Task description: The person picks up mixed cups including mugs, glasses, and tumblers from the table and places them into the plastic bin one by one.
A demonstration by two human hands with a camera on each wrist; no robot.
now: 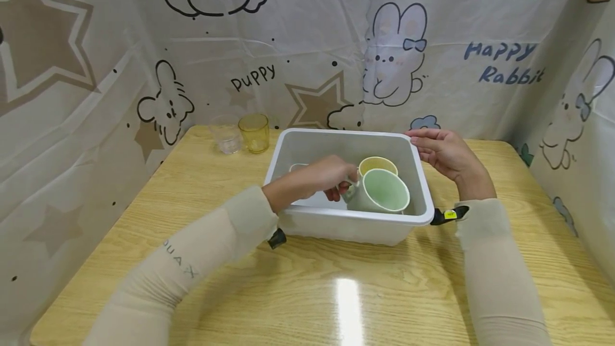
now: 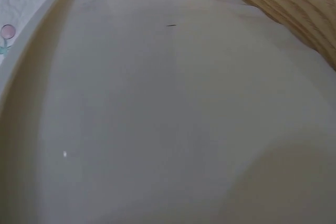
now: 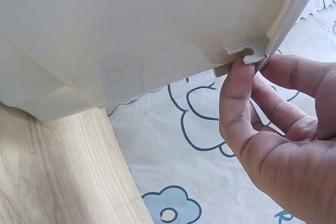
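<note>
A green mug (image 1: pixel 386 191) is tilted in the right half of a white plastic bin (image 1: pixel 355 219), its mouth facing up toward the head camera. My left hand (image 1: pixel 331 172) reaches over the bin's wall and grips the mug by its handle. Behind the green mug is a yellow cup (image 1: pixel 378 164), partly hidden by it. At the bin's far right corner my right hand (image 1: pixel 444 154) pinches the rim; in the right wrist view its fingers (image 3: pixel 239 93) grip the rim's underside by a small tab. The left wrist view is filled by the bin's wall (image 2: pixel 157 87), with no hand showing.
A clear glass (image 1: pixel 228 138) and an amber glass (image 1: pixel 254 133) stand at the back left of the wooden table (image 1: pixel 216 292). A white rim partly shows inside the bin near my left wrist. A patterned cloth (image 1: pixel 307 41) hangs behind and at both sides.
</note>
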